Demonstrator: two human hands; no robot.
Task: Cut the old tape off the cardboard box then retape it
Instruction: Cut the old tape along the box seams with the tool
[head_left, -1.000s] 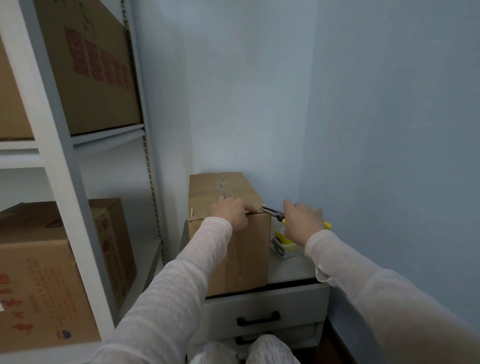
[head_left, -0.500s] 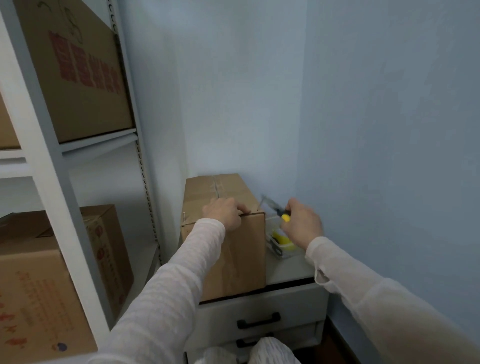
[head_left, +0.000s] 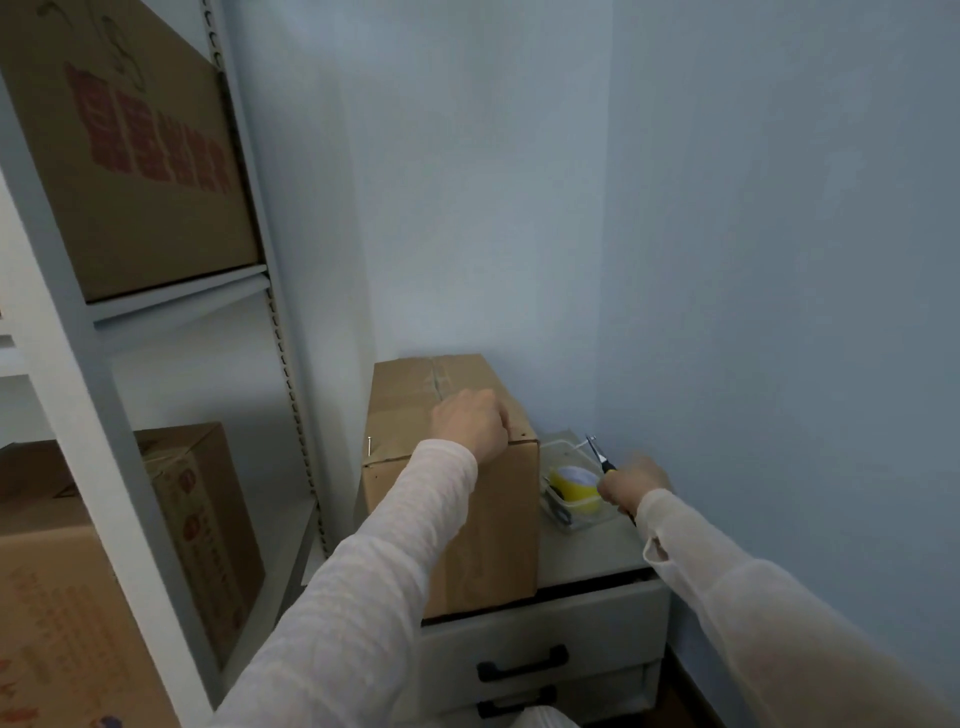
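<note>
My left hand (head_left: 470, 423) curls over the near top edge of the box (head_left: 498, 535), gripping it. The box fills the left side of the cabinet (head_left: 587, 558) top. My right hand (head_left: 631, 486) grips the knife (head_left: 597, 457), blade up, over the tub (head_left: 558, 512) holding tape (head_left: 571, 480) by the right edge.
</note>
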